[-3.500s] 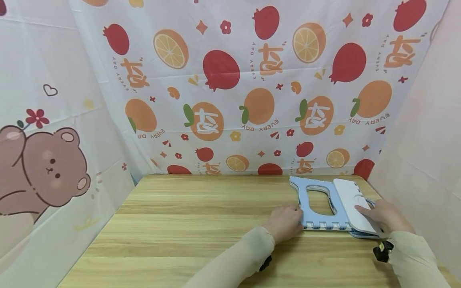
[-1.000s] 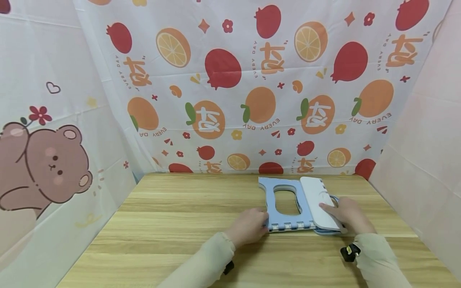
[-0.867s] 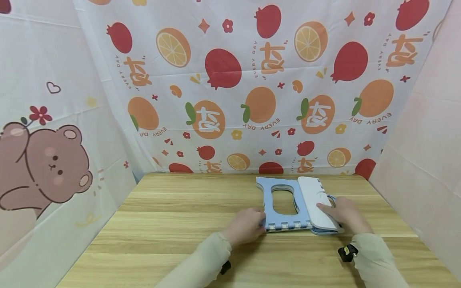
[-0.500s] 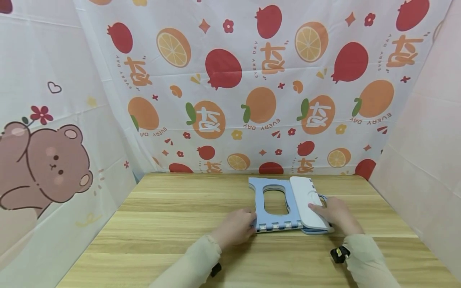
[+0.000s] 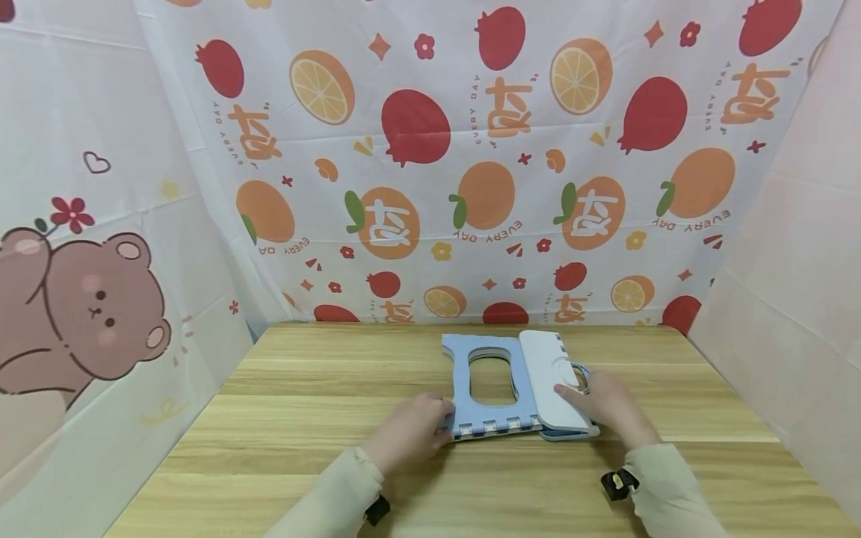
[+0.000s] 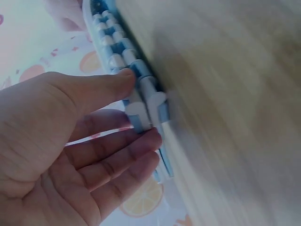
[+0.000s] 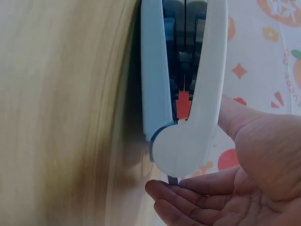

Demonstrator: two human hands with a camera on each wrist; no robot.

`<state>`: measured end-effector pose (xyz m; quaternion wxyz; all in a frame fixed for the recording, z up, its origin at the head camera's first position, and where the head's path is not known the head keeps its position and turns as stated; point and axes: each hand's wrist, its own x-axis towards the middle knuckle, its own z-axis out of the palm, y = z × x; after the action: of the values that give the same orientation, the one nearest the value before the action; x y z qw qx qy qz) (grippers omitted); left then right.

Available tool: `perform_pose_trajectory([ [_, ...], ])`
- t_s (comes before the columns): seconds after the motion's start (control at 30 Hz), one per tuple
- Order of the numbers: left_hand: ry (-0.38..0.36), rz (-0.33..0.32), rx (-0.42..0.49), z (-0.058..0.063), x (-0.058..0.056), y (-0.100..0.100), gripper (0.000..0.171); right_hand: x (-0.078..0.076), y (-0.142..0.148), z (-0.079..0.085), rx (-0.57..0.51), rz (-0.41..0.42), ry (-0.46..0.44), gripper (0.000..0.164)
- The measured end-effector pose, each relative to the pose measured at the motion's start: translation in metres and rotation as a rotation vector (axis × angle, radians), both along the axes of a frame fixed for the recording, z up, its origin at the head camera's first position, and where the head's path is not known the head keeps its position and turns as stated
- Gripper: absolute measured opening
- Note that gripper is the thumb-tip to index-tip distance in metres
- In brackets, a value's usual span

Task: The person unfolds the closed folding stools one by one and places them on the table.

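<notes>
A folded step stool lies flat on the table, with a light blue leg panel [image 5: 487, 415] on the left and a white top panel [image 5: 546, 377] on the right. My left hand [image 5: 410, 430] pinches its near left corner. In the left wrist view, the thumb is on one side of the hinged edge [image 6: 123, 49] and the fingertips are on the other. At the opposite end, my right hand [image 5: 608, 403] holds the stool beside the blue carry handle [image 5: 582, 368], thumb on the white panel. The right wrist view shows the rounded white end [image 7: 181, 148] above the fingers.
Beneath the stool is a wood-grain table [image 5: 323, 403]. A fruit-print cloth [image 5: 430, 224] hangs behind it, a bear-print cloth [image 5: 101, 314] at the left and a pale cloth [image 5: 773, 299] at the right. Black wrist cameras sit at both cuffs.
Both hands have slid the folded step stool leftward across the table, from the right side toward the middle. Their hold on it looks the same throughout.
</notes>
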<state>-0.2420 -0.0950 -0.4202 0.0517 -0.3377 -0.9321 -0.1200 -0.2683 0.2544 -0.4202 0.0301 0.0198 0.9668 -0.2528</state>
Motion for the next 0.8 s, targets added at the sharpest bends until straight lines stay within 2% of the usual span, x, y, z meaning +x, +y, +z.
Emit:
perform_pose_trajectory([
  [0.17,-0.008,-0.012,0.021,0.004,0.002,-0.006,0.020,0.002,-0.007,-0.002,0.005,0.009,0.012,0.060],
  [0.5,-0.029,0.010,0.009,0.013,0.005,-0.014,0.029,0.004,-0.014,-0.005,-0.035,0.006,0.023,0.055],
  [0.67,0.031,0.004,-0.037,0.011,0.006,-0.011,0.037,0.004,-0.014,-0.002,-0.030,0.022,0.008,0.067],
  [0.8,0.095,0.009,-0.067,0.006,0.009,-0.005,0.051,0.001,-0.008,-0.002,-0.055,0.049,-0.009,0.078],
])
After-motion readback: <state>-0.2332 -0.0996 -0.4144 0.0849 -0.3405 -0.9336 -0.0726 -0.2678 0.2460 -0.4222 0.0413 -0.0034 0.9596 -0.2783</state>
